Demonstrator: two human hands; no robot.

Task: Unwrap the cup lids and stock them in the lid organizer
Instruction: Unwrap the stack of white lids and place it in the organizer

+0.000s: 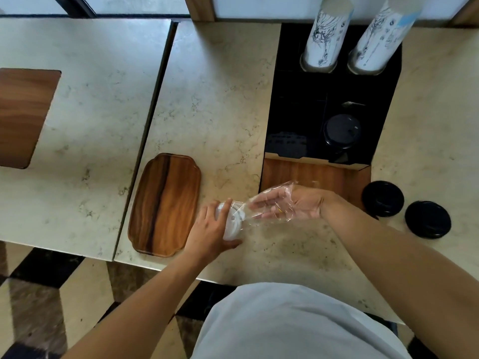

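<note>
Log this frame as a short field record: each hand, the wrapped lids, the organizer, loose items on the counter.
left hand: grips white lids through the wrap
right hand: open, inside clear plastic sleeve
lid organizer: black, one black lid stack in a compartment, two cup stacks at back
counter: two black lids at right, wooden tray at left

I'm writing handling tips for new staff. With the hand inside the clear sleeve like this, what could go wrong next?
1. The left hand grips the white lids near the counter's front edge; if the sleeve jerks free, lids could spill to the floor.
2. The right hand is inside the plastic sleeve; the thin film may tear or cling.
3. Two black lid stacks sit by the right forearm and might get knocked.
</note>
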